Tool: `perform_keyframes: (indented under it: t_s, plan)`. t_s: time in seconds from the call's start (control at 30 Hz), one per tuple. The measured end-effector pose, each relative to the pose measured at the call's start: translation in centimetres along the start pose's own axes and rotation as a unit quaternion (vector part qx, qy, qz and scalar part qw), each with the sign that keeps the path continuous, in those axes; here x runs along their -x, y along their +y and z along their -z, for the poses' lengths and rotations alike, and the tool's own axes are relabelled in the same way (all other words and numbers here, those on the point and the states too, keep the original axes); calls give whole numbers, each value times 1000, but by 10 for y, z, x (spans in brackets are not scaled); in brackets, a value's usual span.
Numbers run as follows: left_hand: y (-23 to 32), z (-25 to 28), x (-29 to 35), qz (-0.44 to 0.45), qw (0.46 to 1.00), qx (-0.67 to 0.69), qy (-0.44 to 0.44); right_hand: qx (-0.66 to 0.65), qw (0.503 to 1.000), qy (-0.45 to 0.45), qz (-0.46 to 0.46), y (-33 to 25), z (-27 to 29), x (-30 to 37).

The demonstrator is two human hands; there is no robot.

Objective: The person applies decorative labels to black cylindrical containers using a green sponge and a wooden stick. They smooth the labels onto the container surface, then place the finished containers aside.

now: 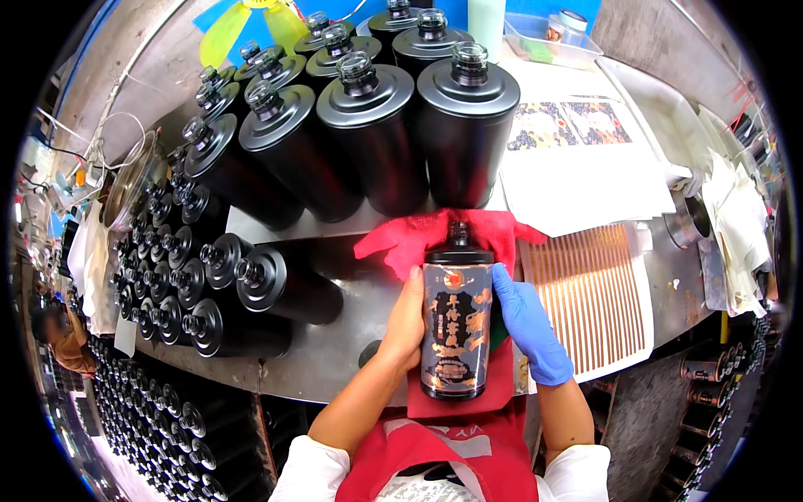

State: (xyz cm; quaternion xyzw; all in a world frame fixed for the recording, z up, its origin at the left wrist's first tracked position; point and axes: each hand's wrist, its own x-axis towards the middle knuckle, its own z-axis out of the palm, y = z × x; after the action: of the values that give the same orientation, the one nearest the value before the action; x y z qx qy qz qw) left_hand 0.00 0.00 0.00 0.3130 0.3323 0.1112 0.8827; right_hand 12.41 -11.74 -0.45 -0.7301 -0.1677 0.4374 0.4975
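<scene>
A black bottle with a dark label patterned in gold and orange is held between my two hands, its neck pointing away from me. My bare left hand presses along its left side. Against its right side lies my right hand, in a blue glove, fingers stretched along the bottle. Behind and partly under the bottle is a crumpled red cloth. To the right of my gloved hand lies a sheet with brown stripes. The bottle hides its own underside and part of the cloth.
Several plain black bottles stand at the back of the metal table, with more at its left. White sheets bearing printed labels lie back right, near a clear plastic tub. Many bottles stand lower left; labelled ones sit lower right.
</scene>
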Motion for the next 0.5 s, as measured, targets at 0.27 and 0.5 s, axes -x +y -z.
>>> perform_keyframes:
  t_s: [0.27,0.5]
  plan:
    - [19,-12,-4,48,999,-16,14,114,993,13,21,-22,-2,-2]
    - [-3,-4,-5,-93,995,-45,-1,81,988,-25,133,-11,0,5]
